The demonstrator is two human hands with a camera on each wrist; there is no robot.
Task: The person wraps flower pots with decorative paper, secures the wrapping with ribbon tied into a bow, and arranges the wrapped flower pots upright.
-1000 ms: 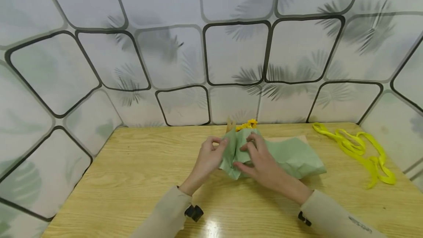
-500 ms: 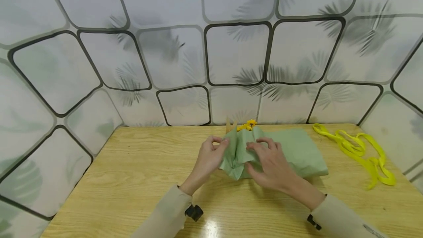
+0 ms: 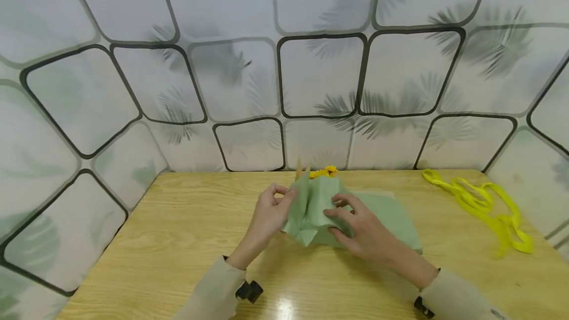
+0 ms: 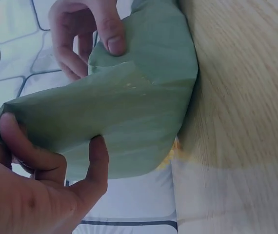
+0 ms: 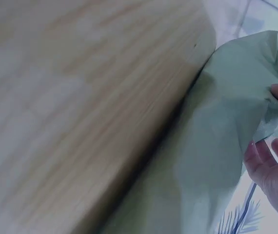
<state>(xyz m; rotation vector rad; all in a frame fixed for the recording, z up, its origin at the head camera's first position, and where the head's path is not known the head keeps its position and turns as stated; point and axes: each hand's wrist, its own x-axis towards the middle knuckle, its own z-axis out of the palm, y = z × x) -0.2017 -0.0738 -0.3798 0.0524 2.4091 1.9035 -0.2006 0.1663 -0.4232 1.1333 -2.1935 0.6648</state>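
A sheet of green wrapping paper (image 3: 382, 214) lies on the table, folded and creased at its left part. Yellow flowers (image 3: 326, 172) peek out beyond its far edge; the rest of them is hidden. With thumb and fingers my left hand (image 3: 272, 210) pinches the upright left flap of the paper, seen close in the left wrist view, where the paper (image 4: 109, 107) spans between both hands. My right hand (image 3: 362, 226) grips a fold of the paper just to the right. In the right wrist view, fingertips of the right hand (image 5: 275, 180) hold the paper's bent edge (image 5: 270, 119).
A bright yellow ribbon (image 3: 477, 201) lies in loose loops at the table's right side. The wooden table (image 3: 186, 241) runs back to a patterned fabric wall (image 3: 249, 83) behind and at both sides. A tan paper tip (image 3: 299, 166) sticks up behind the flap.
The paper's left part and the flowers have shifted left along with my left hand. My right hand has slid right and regripped the fold; the paper's right end has drawn inward.
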